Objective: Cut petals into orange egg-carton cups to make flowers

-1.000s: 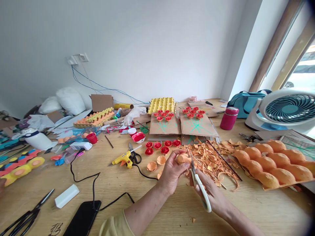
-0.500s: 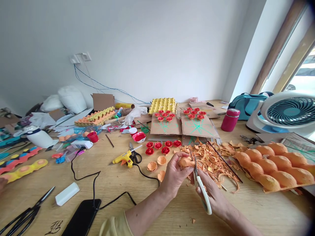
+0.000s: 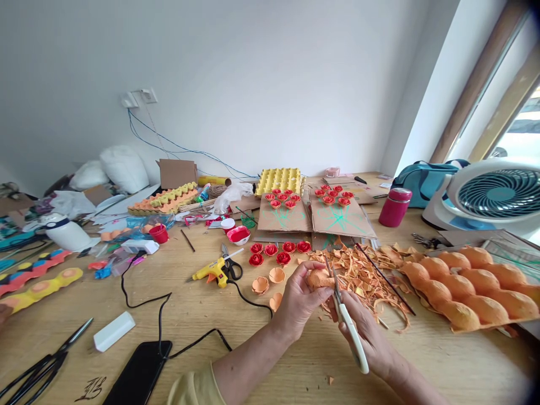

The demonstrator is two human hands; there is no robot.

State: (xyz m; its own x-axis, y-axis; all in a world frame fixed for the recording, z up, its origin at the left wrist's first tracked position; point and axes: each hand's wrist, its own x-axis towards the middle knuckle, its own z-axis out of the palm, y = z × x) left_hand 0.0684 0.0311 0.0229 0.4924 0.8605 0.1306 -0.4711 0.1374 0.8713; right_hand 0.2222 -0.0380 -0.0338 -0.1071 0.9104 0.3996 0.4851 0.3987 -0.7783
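Note:
My left hand (image 3: 299, 298) grips an orange egg-carton cup (image 3: 317, 278) above the wooden table (image 3: 253, 349). My right hand (image 3: 371, 337) holds white-handled scissors (image 3: 348, 323), their blades against the cup's right side. A heap of orange cardboard trimmings (image 3: 363, 275) lies just beyond both hands. Three cut orange cups (image 3: 270, 281) sit left of my left hand, and several red paper roses (image 3: 278, 252) lie behind them.
An orange egg tray (image 3: 468, 281) lies at the right, with a fan (image 3: 493, 194) and a red flask (image 3: 394, 206) behind it. A yellow glue gun (image 3: 213, 271), its black cord (image 3: 169, 304), a phone (image 3: 139, 374) and black scissors (image 3: 37, 368) lie to the left. Cardboard panels with roses (image 3: 314, 211) stand at the back.
The scissor blades have closed in on the cup and my right hand has shifted slightly right and down. My left hand has turned the cup a little.

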